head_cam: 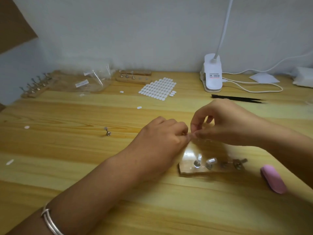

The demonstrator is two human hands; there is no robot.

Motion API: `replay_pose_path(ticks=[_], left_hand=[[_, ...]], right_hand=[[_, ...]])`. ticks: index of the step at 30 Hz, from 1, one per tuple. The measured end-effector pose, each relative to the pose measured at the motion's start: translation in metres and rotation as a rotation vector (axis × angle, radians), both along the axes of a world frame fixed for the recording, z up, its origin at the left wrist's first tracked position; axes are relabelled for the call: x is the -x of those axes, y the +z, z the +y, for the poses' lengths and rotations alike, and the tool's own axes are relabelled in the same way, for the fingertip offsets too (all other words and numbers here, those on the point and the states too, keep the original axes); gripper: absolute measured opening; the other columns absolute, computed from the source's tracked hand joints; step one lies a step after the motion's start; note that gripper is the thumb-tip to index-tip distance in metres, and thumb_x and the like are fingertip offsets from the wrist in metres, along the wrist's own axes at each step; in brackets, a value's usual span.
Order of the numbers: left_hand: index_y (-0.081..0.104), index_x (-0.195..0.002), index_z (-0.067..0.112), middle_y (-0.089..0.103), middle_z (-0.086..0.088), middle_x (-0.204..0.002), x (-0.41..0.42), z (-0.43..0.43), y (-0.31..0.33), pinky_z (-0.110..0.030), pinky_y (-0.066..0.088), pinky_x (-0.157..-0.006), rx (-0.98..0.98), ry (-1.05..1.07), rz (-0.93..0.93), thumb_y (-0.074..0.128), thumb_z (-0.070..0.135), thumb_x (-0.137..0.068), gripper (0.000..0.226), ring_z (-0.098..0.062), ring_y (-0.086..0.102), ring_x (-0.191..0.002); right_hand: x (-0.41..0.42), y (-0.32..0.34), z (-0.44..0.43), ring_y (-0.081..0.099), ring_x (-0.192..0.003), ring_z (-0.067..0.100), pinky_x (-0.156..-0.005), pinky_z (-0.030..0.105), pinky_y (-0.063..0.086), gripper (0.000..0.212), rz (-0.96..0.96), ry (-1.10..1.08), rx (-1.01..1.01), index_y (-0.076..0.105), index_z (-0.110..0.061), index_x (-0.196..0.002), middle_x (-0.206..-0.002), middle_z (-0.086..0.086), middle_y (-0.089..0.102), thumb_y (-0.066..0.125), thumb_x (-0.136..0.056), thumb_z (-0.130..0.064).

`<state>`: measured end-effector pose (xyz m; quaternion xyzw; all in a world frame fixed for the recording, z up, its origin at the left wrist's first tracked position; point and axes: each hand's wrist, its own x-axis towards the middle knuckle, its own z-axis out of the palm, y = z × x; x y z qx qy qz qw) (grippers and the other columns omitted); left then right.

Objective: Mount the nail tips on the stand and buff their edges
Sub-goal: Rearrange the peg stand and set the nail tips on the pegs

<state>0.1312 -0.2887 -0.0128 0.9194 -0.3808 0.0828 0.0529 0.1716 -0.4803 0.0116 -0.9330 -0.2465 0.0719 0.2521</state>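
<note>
A wooden stand (188, 171) lies on the table in front of me, carrying small metal holders; two of them bear clear nail tips (210, 161). Just above its far edge my left hand (162, 134) and my right hand (225, 122) meet fingertip to fingertip. Between them they pinch something tiny and clear at the point of contact; it is too small and blurred to name surely. A clear plastic bag (191, 150) lies under my hands. A pink buffer block (273, 178) rests right of the stand.
A loose metal holder (107, 131) stands to the left. At the back are a sheet of white adhesive tabs (158, 89), other wooden stands (133, 77) (36, 86), clear packets (91, 81), a white clip lamp (212, 73) with cable, and black tweezers (237, 98).
</note>
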Motion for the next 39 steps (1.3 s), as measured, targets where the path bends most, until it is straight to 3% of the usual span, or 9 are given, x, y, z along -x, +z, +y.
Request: replay_pose_path(ticks=[4,8,10,13,16,24,29,34,39], left_hand=[[0.07,-0.115,0.018,0.065,0.002,-0.113,0.001,-0.002,-0.001,-0.034,0.04,-0.083,0.017,0.019,-0.003,0.031,0.023,-0.099,0.043,-0.023,0.06,-0.098],[0.071,-0.118,0.023,0.068,0.01,-0.117,-0.003,0.0,0.005,-0.032,0.044,-0.093,0.19,0.092,0.151,0.038,0.025,-0.088,0.045,-0.016,0.061,-0.105],[0.073,-0.114,0.021,0.069,0.011,-0.116,-0.003,-0.002,0.005,-0.035,0.048,-0.093,0.375,0.143,0.211,0.045,0.025,-0.086,0.039,-0.009,0.062,-0.107],[0.076,-0.101,0.024,0.066,0.016,-0.111,0.009,-0.018,0.005,-0.032,0.048,-0.094,0.599,0.12,0.335,0.06,0.041,-0.08,0.032,-0.002,0.06,-0.107],[0.072,-0.094,0.034,0.061,0.02,-0.109,0.023,-0.04,0.002,-0.03,0.038,-0.1,0.532,0.074,0.345,0.071,0.053,-0.069,0.032,0.001,0.054,-0.109],[0.077,-0.076,0.02,0.064,0.012,-0.094,0.02,-0.06,-0.008,-0.043,0.046,-0.089,0.685,0.121,0.434,0.084,0.024,-0.072,0.009,-0.008,0.061,-0.094],[0.077,-0.073,0.02,0.065,0.012,-0.09,0.02,-0.06,-0.01,-0.046,0.048,-0.088,0.73,0.13,0.473,0.085,0.021,-0.072,0.008,-0.009,0.062,-0.092],[0.078,-0.074,0.018,0.067,0.01,-0.087,0.02,-0.059,-0.012,-0.044,0.05,-0.086,0.761,0.139,0.555,0.086,0.018,-0.071,0.008,-0.01,0.063,-0.091],[0.077,-0.072,0.022,0.065,0.012,-0.083,0.018,-0.058,-0.015,-0.043,0.052,-0.081,0.766,0.143,0.562,0.084,0.024,-0.069,0.008,-0.009,0.063,-0.09]], right_hand=[[0.009,0.013,-0.015,0.061,-0.078,0.0,-0.08,0.022,0.048,0.018,-0.032,0.017,-0.154,0.069,-0.03,-0.071,-0.073,-0.015,0.069,0.077,-0.081,-0.017],[0.019,0.034,-0.056,0.065,-0.077,0.006,-0.074,0.015,0.052,0.008,0.114,0.093,-0.392,0.073,-0.026,-0.076,-0.08,-0.005,0.072,0.08,-0.074,-0.03],[0.027,0.032,-0.07,0.064,-0.074,0.006,-0.067,0.012,0.05,0.014,0.237,0.139,-0.375,0.075,-0.027,-0.076,-0.078,-0.004,0.073,0.082,-0.077,-0.038],[0.034,0.017,-0.082,0.065,-0.081,0.007,-0.077,0.015,0.047,0.011,0.239,0.143,-0.266,0.075,-0.038,-0.077,-0.08,-0.01,0.074,0.084,-0.076,-0.045],[0.037,0.013,-0.081,0.067,-0.088,0.011,-0.083,0.022,0.047,0.007,0.273,0.141,-0.27,0.076,-0.039,-0.08,-0.083,-0.01,0.075,0.082,-0.076,-0.04],[0.037,0.008,-0.069,0.068,-0.084,0.014,-0.088,0.032,0.047,0.007,0.318,0.13,-0.309,0.078,-0.034,-0.081,-0.08,-0.005,0.076,0.077,-0.074,-0.034],[0.037,0.004,-0.069,0.071,-0.078,0.045,-0.092,0.054,0.05,0.016,0.389,0.075,-0.316,0.078,-0.032,-0.088,-0.085,-0.006,0.076,0.077,-0.075,-0.04],[0.038,0.005,-0.064,0.068,-0.078,0.047,-0.087,0.064,0.05,0.006,0.403,0.023,-0.284,0.077,-0.032,-0.081,-0.079,-0.005,0.075,0.083,-0.08,-0.029],[0.043,0.011,-0.056,0.064,-0.079,0.02,-0.082,0.036,0.049,0.015,0.328,-0.014,-0.214,0.075,-0.033,-0.072,-0.069,-0.012,0.071,0.081,-0.076,-0.02]])
